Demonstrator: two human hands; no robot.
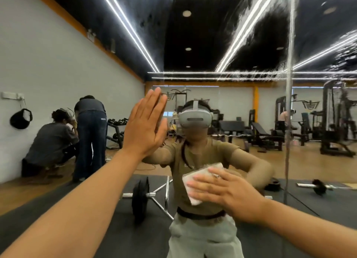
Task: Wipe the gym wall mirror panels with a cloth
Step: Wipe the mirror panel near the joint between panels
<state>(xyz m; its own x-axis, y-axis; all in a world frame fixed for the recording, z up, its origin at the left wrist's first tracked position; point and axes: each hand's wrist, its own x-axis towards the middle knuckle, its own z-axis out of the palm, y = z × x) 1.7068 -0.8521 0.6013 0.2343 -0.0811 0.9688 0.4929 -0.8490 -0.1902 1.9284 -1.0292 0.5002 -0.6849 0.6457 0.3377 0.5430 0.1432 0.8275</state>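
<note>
The wall mirror panel (222, 35) fills the view, with cloudy smears across its upper part. My left hand (144, 123) lies flat against the glass at head height, fingers straight and together. Lower and to the right, my right hand (222, 188) presses a folded white cloth (190, 177) against the mirror with spread, straight fingers. Most of the cloth is hidden under that hand. A vertical seam (289, 107) to the right divides this panel from the neighbouring one.
The glass reflects me in a headset, a barbell (143, 196) on black mats, weight benches and machines behind. At the left, reflected by the white wall, one person crouches (52, 141) and another bends over (90, 134).
</note>
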